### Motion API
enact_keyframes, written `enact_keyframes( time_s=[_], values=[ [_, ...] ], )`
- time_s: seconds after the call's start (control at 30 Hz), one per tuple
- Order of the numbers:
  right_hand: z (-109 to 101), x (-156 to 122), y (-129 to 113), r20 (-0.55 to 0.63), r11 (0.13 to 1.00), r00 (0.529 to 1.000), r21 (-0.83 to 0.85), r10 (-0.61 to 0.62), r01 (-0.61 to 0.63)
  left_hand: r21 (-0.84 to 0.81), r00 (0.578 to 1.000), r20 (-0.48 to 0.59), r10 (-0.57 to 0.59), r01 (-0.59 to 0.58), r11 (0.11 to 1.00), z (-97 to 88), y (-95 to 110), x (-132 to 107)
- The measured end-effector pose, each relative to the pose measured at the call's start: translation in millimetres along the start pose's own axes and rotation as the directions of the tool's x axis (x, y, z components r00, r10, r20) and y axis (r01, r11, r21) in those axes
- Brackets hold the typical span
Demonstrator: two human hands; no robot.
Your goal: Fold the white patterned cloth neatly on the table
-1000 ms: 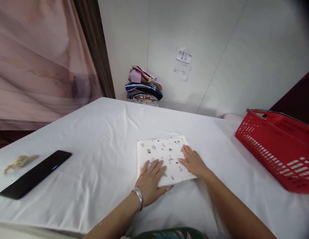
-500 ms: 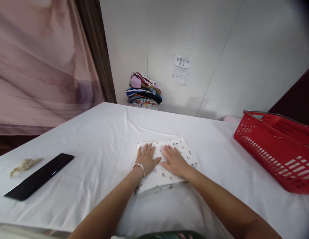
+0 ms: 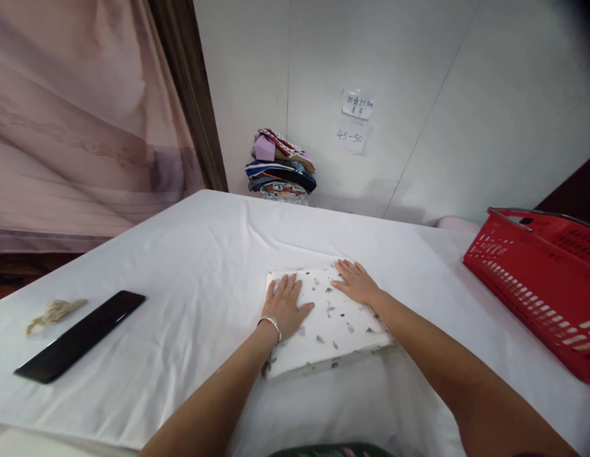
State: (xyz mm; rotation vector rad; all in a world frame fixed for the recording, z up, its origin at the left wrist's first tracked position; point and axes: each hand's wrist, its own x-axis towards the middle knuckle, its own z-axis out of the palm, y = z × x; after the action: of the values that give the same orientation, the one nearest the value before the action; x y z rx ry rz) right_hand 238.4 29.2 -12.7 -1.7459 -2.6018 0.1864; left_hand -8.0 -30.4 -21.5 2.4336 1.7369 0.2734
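A folded white cloth with small printed shapes (image 3: 334, 324) lies on the white-covered table (image 3: 190, 266) in front of me. My left hand (image 3: 285, 304), with a silver bangle at the wrist, rests flat on the cloth's far left corner, fingers spread. My right hand (image 3: 356, 282) lies flat on the cloth's far right corner, fingers stretched out. Neither hand holds anything.
A red plastic basket (image 3: 537, 279) stands at the right edge of the table. A black flat slab (image 3: 80, 335) and a small beige knot of string (image 3: 54, 312) lie at the left. A stack of folded clothes (image 3: 281, 168) sits against the far wall under paper notes (image 3: 354, 120).
Both hands slid from the near half of the cloth to its far edge; half a second ago they lay close together, now the right hand has moved out to the far right corner.
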Motion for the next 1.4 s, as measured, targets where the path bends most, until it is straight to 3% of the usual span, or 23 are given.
enact_keyframes(
  time_s=[0.2, 0.33, 0.43, 0.5, 0.57, 0.7, 0.77, 0.87, 1.0, 1.13, 1.2, 1.3, 1.4],
  values=[
    [-10.1, 0.8, -7.3, 0.044, 0.999, 0.999, 0.015, 0.03, -0.031, -0.025, 1.0, 0.002, 0.006, -0.005, 1.0, -3.9, 1.4, -0.5],
    [-16.1, -16.7, -43.2, 0.056, 0.995, 0.996, 0.065, 0.071, -0.075, -0.012, 1.0, -0.007, 0.01, -0.01, 1.0, -1.8, 0.3, -0.4],
    [-10.7, -45.7, -81.7, 0.014, 0.987, 0.998, 0.149, -0.064, 0.061, 0.004, 1.0, -0.02, 0.019, -0.018, 1.0, 1.1, -0.8, 0.2],
    [-6.4, -63.6, -93.5, 0.027, 0.972, 0.989, 0.192, -0.145, 0.137, 0.01, 0.999, -0.024, 0.024, -0.024, 1.0, 2.3, -1.4, 0.5],
    [-4.4, -75.0, -86.1, 0.053, 0.975, 0.992, 0.197, -0.112, 0.1, 0.008, 0.999, -0.025, 0.027, -0.027, 1.0, 2.9, -2.1, 0.7],
    [-4.6, -80.8, -37.4, 0.043, 0.985, 0.992, 0.117, 0.119, -0.123, -0.006, 0.999, -0.023, 0.027, -0.027, 1.0, 3.0, -3.2, 1.0],
    [-3.7, -80.7, -18.3, 0.019, 0.983, 0.987, 0.086, 0.16, -0.161, -0.011, 1.0, -0.019, 0.025, -0.025, 1.0, 2.8, -3.4, 1.1],
    [-1.5, -80.3, -8.4, 0.007, 0.984, 0.987, 0.079, 0.158, -0.158, -0.014, 1.0, -0.016, 0.025, -0.025, 1.0, 3.1, -3.7, 1.2],
    [-7.0, -80.1, -15.9, 0.035, 0.98, 0.983, 0.081, 0.179, -0.181, -0.015, 0.999, -0.031, 0.031, -0.032, 0.999, 4.7, -4.7, 1.9],
    [-20.6, -87.3, -47.7, -0.004, 0.976, 0.976, 0.042, 0.216, -0.216, -0.011, 0.999, -0.033, 0.039, -0.039, 0.999, 4.5, -5.0, 2.0],
    [-23.0, -94.7, -70.7, -0.057, 0.99, 0.989, 0.056, 0.134, -0.131, -0.003, 0.999, -0.031, 0.038, -0.038, 0.999, 3.3, -4.3, 1.7],
    [-17.6, -106.2, -91.6, -0.011, 0.989, 0.998, 0.133, -0.057, 0.058, 0.009, 0.999, -0.024, 0.028, -0.027, 1.0, 2.1, -3.3, 1.3],
    [-7.8, -114.5, -78.9, 0.051, 0.988, 0.999, 0.156, -0.005, -0.003, 0.009, 0.999, -0.023, 0.033, -0.033, 0.999, 3.0, -3.9, 1.4]
  ],
)
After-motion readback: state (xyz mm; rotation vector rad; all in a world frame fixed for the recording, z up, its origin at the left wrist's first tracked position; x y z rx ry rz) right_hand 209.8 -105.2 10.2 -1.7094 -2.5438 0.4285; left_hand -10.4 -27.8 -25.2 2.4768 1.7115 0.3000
